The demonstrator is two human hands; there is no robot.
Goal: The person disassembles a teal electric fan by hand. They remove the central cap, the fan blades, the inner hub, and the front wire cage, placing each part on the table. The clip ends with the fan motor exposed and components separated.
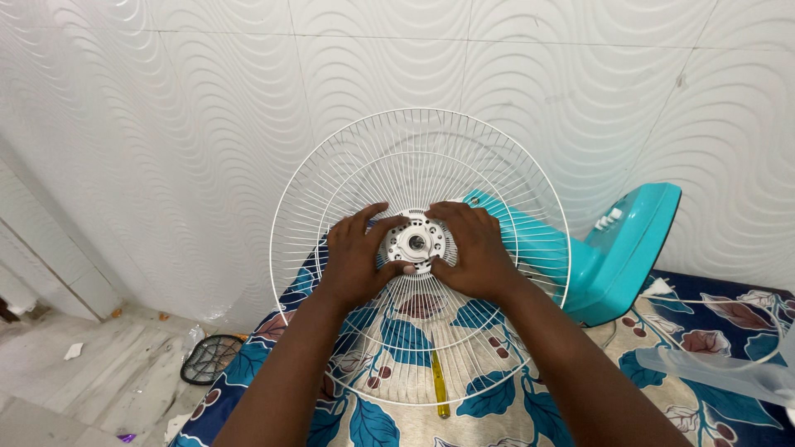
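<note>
View from my head camera, looking down at a table fan being worked on. My left hand (354,257) and right hand (474,252) both press against the white wire fan guard (331,178), which stands nearly upright over a surface covered with a leaf-patterned cloth (397,422). The fingers of each hand are spread over the inner wires, flanking the white hub (416,242) at the guard's centre; the thumbs curl in toward the hub's rim, the right thumb touching its lower edge. Neither hand closes around anything; both lie open and flat on the grille. Behind the guard sits the turquoise fan body (617,257), its motor housing showing through the wires just right of the hub. A yellow tool (440,389), apparently a screwdriver, lies on the cloth below the guard. A dark mesh swatter (211,358) rests on the floor at left.

Judged step: seating the guard's centre over the motor shaft. The next move would call for even pressure from both hands, keeping the hub's holes aligned with the mount.
</note>
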